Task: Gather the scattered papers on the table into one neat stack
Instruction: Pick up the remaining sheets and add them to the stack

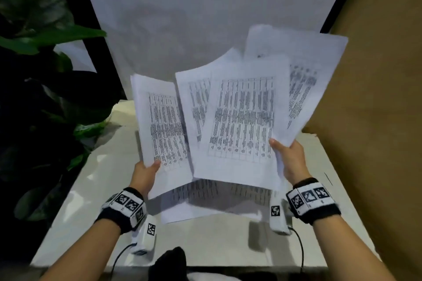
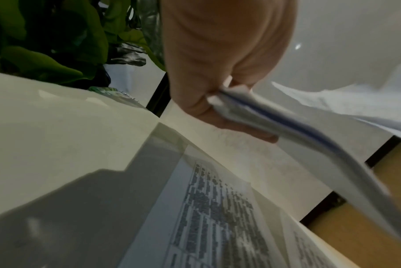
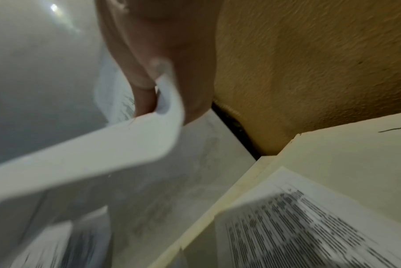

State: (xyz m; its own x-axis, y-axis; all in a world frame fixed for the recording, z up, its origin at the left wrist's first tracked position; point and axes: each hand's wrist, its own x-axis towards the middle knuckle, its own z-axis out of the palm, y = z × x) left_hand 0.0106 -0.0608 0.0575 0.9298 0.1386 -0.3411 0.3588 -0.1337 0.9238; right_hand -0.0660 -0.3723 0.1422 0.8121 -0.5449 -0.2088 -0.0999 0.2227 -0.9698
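Fanned papers [image 1: 242,118] above table [image 1: 91,212]; one sheet [image 1: 182,210] beneath (plant [image 1: 41,75] left).

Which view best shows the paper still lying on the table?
The left wrist view: the paper on the table lies flat, its print unobstructed. The head view shows it largely shadowed under the held sheets. The right wrist view shows it blurred.

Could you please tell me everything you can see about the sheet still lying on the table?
The sheet is white paper printed with a dense table of small black text, too blurred to read. It lies flat on the glossy pale table, near its front edge, between the two wrists. The fanned papers held above by the left hand and right hand hide much of it and shade it. Neither hand touches it.
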